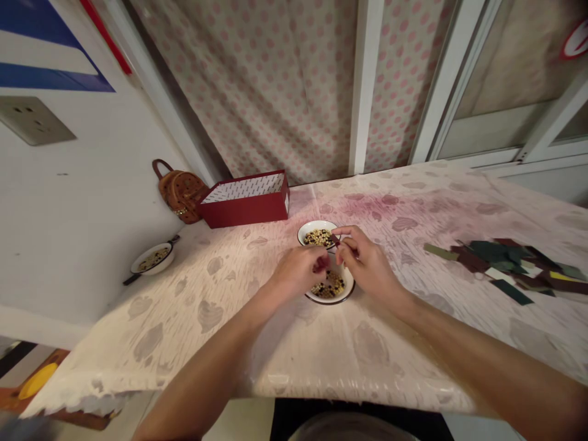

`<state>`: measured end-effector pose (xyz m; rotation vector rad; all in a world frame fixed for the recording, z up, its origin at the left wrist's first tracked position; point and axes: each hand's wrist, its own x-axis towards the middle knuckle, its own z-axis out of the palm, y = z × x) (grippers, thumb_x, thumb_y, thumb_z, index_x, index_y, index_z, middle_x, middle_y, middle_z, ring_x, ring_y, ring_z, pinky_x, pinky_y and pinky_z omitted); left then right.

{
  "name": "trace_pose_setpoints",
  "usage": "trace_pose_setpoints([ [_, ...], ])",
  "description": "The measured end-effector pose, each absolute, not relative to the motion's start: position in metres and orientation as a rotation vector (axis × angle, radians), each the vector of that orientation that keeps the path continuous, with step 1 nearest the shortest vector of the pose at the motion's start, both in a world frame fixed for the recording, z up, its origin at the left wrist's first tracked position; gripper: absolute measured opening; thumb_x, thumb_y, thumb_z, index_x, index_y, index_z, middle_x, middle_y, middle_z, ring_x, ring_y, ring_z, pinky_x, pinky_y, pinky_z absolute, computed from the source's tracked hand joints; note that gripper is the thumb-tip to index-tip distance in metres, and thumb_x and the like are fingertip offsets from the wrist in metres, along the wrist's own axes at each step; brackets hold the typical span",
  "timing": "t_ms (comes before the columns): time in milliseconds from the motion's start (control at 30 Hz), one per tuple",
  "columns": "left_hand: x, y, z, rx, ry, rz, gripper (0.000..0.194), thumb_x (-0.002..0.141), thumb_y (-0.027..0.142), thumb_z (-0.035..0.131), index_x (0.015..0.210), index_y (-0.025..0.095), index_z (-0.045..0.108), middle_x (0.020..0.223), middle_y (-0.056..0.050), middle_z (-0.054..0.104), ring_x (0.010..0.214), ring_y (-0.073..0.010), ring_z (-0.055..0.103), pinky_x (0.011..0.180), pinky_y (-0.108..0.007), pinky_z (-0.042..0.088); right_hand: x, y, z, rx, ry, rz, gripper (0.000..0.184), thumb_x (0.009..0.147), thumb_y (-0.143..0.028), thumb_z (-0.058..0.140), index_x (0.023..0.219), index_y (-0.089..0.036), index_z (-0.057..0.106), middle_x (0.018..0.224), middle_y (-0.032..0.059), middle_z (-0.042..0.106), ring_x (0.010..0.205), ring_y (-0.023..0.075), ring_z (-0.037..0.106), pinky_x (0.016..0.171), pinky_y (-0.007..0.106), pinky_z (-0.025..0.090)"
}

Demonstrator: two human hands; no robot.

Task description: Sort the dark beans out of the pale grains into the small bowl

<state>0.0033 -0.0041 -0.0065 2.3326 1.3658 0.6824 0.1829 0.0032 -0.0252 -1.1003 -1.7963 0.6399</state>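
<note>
My left hand (298, 272) and my right hand (362, 260) meet above two white enamel bowls of mixed beans and seeds. The far bowl (316, 234) sits just beyond my right fingertips, and the near bowl (331, 296) lies partly under both hands. My left fingertips pinch a small dark red piece (320, 264). A thin dark red strip (337, 241) is held between my right thumb and forefinger. The hands hide part of both bowls, and I cannot tell what material the red pieces are.
A pile of dark green, maroon and yellow strips (505, 266) lies on the table's right. A red box (243, 199) stands at the back, beside a brown backpack (180, 190). A handled white pan (152, 259) of seeds sits left, beyond the table's edge.
</note>
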Motion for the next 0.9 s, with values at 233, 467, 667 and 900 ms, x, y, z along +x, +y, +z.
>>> trace_pose_setpoints([
  [233, -0.006, 0.011, -0.012, 1.458, 0.986, 1.127, 0.016, 0.074, 0.02, 0.078, 0.084, 0.014, 0.068, 0.082, -0.002, 0.07, 0.076, -0.0118, 0.065, 0.078, -0.026, 0.051, 0.18, -0.001, -0.021, -1.008, -1.831, 0.698, 0.024, 0.096, -0.023, 0.045, 0.119, -0.02, 0.053, 0.066, -0.0045, 0.064, 0.06, 0.0149, 0.059, 0.064, 0.028, 0.043],
  [467, -0.007, 0.012, -0.007, 1.126, 0.886, 1.139, 0.028, 0.067, 0.021, 0.087, 0.089, 0.014, 0.07, 0.084, -0.001, 0.071, 0.075, -0.0108, 0.068, 0.081, -0.027, 0.053, 0.18, -0.002, -0.024, -0.943, -1.859, 0.752, 0.027, 0.097, -0.02, 0.043, 0.122, -0.021, 0.054, 0.066, -0.0053, 0.062, 0.061, 0.0144, 0.06, 0.065, 0.026, 0.046],
  [667, -0.007, 0.014, -0.01, 1.084, 0.854, 1.136, 0.032, 0.066, 0.019, 0.088, 0.091, 0.014, 0.069, 0.086, 0.0, 0.071, 0.076, -0.0105, 0.067, 0.087, -0.031, 0.054, 0.179, -0.003, -0.021, -0.928, -1.89, 0.747, 0.026, 0.095, -0.019, 0.043, 0.119, -0.021, 0.054, 0.065, -0.0054, 0.063, 0.06, 0.0145, 0.062, 0.066, 0.027, 0.047],
  [900, -0.005, 0.011, -0.011, 1.069, 0.82, 1.123, 0.033, 0.067, 0.019, 0.087, 0.092, 0.014, 0.067, 0.086, 0.0, 0.071, 0.078, -0.0106, 0.068, 0.09, -0.031, 0.054, 0.179, -0.003, -0.022, -0.943, -1.893, 0.738, 0.028, 0.096, -0.019, 0.043, 0.121, -0.021, 0.054, 0.067, -0.0056, 0.064, 0.062, 0.0141, 0.062, 0.067, 0.025, 0.047],
])
